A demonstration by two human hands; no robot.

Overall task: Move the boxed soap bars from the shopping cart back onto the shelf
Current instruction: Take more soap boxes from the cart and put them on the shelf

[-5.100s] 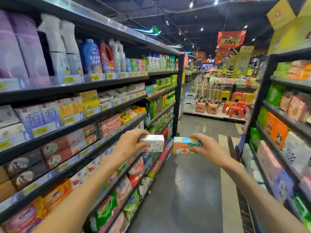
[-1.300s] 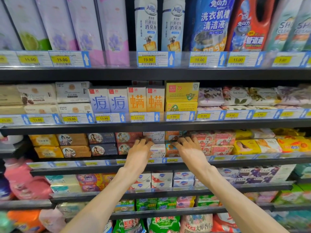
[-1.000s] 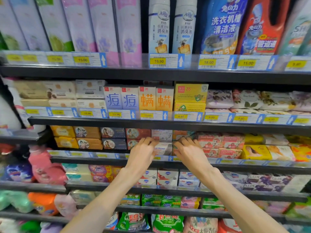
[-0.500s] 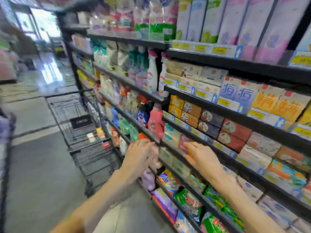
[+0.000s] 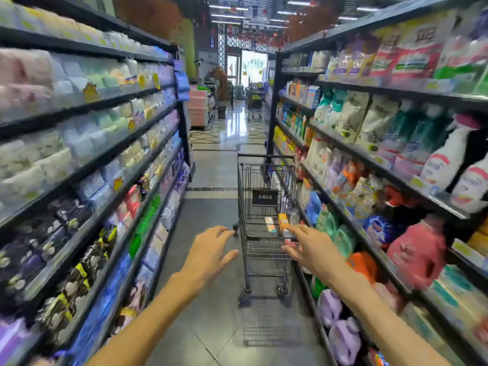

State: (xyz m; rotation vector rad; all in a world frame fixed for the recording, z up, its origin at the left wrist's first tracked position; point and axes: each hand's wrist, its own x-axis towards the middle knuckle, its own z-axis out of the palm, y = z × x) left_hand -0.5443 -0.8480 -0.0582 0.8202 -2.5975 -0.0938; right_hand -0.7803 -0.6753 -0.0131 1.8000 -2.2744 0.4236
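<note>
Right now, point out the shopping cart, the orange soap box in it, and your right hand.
shopping cart [image 5: 264, 156]: head view, top rail at the far end.
orange soap box [image 5: 283, 221]: head view, its front face.
right hand [image 5: 314, 249]: head view, back of the hand.

The goods on the left shelving [image 5: 87, 165] are smeared by motion blur, so that no label or price tag can be read. The packs and bottles on the right shelf [image 5: 390, 175] are blurred likewise, and the unit is cut off by the right edge. Both forearms are cut by the bottom edge. In the shopping cart [image 5: 265, 207] a few small boxes [image 5: 284, 221] can be made out, but their print is too small to be read, and part of the basket is covered by the right hand [image 5: 314, 250]. The dark plate on the cart's far wall cannot be read.
</note>
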